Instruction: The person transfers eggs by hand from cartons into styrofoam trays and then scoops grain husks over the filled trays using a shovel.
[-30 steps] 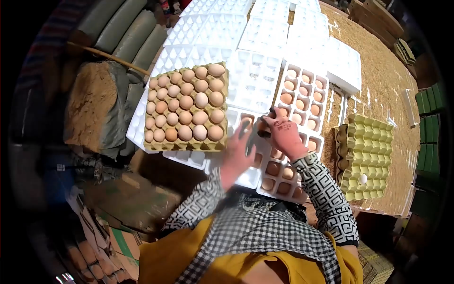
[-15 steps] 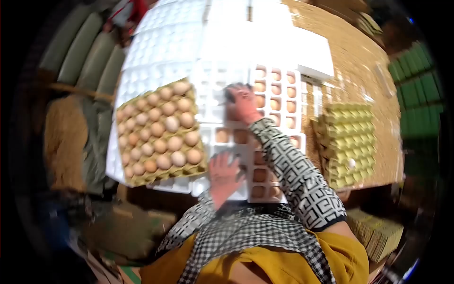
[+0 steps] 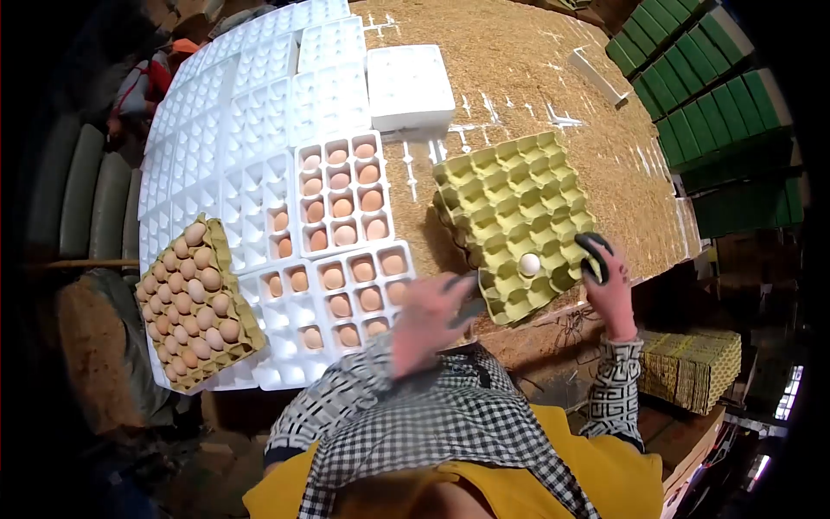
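Observation:
My right hand (image 3: 609, 281), in a pink glove with dark fingertips, grips the right edge of a yellow-green egg tray (image 3: 510, 195) on top of a stack. One pale egg (image 3: 530, 264) sits in that tray. My left hand (image 3: 430, 316) is blurred near the stack's lower left side, its fingers reaching toward it; whether they are apart does not show clearly. Brown eggs fill many pockets of the white foam trays (image 3: 298, 251) left of centre. A full tray of eggs (image 3: 197, 303) lies tilted on the foam at the far left.
More white foam trays (image 3: 251, 112) cover the table's left and back. A white foam block (image 3: 409, 86) lies on the brown tabletop (image 3: 501, 78). Green stacks (image 3: 709, 95) stand behind at right. Folded yellow trays (image 3: 692, 368) are below right. Another person (image 3: 143, 91) is at the upper left.
The view has swung right. My right hand has moved from the foam trays to the yellow-green tray and taken its edge. My left hand has moved right, toward the stack.

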The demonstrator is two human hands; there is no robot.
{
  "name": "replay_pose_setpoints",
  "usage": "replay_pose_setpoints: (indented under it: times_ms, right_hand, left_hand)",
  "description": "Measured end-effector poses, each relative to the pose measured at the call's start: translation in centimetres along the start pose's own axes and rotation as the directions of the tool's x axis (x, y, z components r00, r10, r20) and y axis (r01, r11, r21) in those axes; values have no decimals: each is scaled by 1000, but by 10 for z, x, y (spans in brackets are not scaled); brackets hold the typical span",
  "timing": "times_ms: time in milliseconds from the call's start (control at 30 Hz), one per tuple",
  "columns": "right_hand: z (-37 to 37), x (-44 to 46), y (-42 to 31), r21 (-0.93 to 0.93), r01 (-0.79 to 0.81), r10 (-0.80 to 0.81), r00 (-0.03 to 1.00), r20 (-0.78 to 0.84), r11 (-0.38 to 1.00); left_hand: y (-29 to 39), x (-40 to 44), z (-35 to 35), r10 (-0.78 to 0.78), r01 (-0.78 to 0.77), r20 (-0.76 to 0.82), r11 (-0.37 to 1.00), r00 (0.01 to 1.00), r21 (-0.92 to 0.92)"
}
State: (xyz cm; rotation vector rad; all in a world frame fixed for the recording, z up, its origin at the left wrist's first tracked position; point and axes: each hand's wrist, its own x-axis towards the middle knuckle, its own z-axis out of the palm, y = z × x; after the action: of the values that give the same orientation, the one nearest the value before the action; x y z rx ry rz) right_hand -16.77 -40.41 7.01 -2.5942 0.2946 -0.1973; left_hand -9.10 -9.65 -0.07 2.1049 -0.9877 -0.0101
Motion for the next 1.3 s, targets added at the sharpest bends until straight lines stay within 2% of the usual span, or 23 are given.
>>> replay_pose_setpoints:
  times_ms: [33, 67, 133, 200, 233, 333, 467, 533, 600, 667, 733, 800, 867, 967, 1000, 1067, 1100, 1133, 1167, 1200, 1233, 1267, 1300]
  right_hand:
    - [4, -5, 1, 85, 24, -23, 1000, -17, 996]
    - [6, -3, 3, 48, 90, -92, 994, 55, 995]
    - [18, -3, 18, -99, 180, -169, 980, 108, 979]
    - [34, -10, 50, -132, 314, -302, 947, 106, 940]
    - [27, -9, 45, -104, 309, -278, 931, 236, 945]
    - [17, -22, 33, -219, 299, -172, 872, 459, 929]
    - [37, -16, 71, -205, 473, -415, 869, 268, 857]
    - [13, -8, 54, -174, 536, -504, 840, 200, 826]
    - [-9, 6, 62, -231, 557, -551, 829, 99, 798]
    - [-27, 35, 78, -297, 572, -614, 787, -63, 764]
    - [-30, 68, 106, -174, 526, -553, 773, -311, 833]
    - [-29, 118, 135, -221, 503, -549, 751, -366, 835]
    - [-24, 155, 138, -216, 448, -497, 797, -343, 867]
    - [14, 183, 147, -531, 298, -489, 831, -264, 793]
    - [21, 176, 145, -487, 275, -420, 881, -217, 829]
    - [24, 153, 146, -187, 151, -183, 968, -169, 971]
    - [28, 137, 151, -94, 74, -93, 971, -218, 993]
    - [32, 121, 151, 145, -175, 196, 969, -148, 974]
    - [46, 113, 176, 213, -284, 292, 956, -5, 935]
    - [72, 112, 224, 333, -313, 235, 938, 254, 890]
    - [78, 103, 220, 283, -287, 226, 946, 231, 915]
    - [84, 98, 214, 235, -257, 210, 956, 206, 937]
    - [88, 110, 223, 402, -301, 205, 942, 264, 865]
  left_hand:
    - [18, 26, 16, -13, 7, 80, 997, 997, 73]
    - [36, 51, 33, -42, 18, 155, 988, 987, 154]
    - [29, 78, 100, 23, -83, 135, 885, 991, 458]
    - [45, 101, 92, -86, -74, 315, 883, 945, 463]
    - [53, 104, 83, -125, -68, 359, 875, 925, 479]
    - [42, 91, 82, -9, -92, 240, 910, 971, 404]
    - [28, 55, 48, 91, -90, -106, 996, 990, 19]
    - [20, 27, 30, -81, 80, -223, 997, 971, -14]
    - [15, 9, 26, -345, 271, -306, 927, 887, -259]
    - [26, -1, 25, -505, 463, -217, 859, 836, -218]
    - [36, -1, 35, -505, 471, -107, 849, 856, -240]
    - [37, 2, 55, -493, 478, -78, 865, 867, -155]
    - [32, 9, 75, -479, 472, -74, 877, 875, -90]
    - [25, 20, 103, -493, 485, -108, 869, 863, -97]
    - [28, 21, 107, -531, 511, -120, 844, 839, -161]
    - [32, 22, 111, -602, 549, -145, 785, 785, -287]
    - [28, 16, 119, -674, 568, -69, 669, 735, -479]
    - [19, 14, 129, -730, 589, 58, 499, 681, -636]
    - [12, 12, 142, -755, 589, 196, 294, 626, -753]
    - [9, 11, 150, -746, 565, 333, 70, 577, -822]
    - [20, 21, 144, -698, 490, 355, -8, 621, -872]
    - [14, 23, 151, -680, 452, 278, 89, 679, -887]
    - [12, 29, 148, -668, 456, 299, 68, 682, -888]
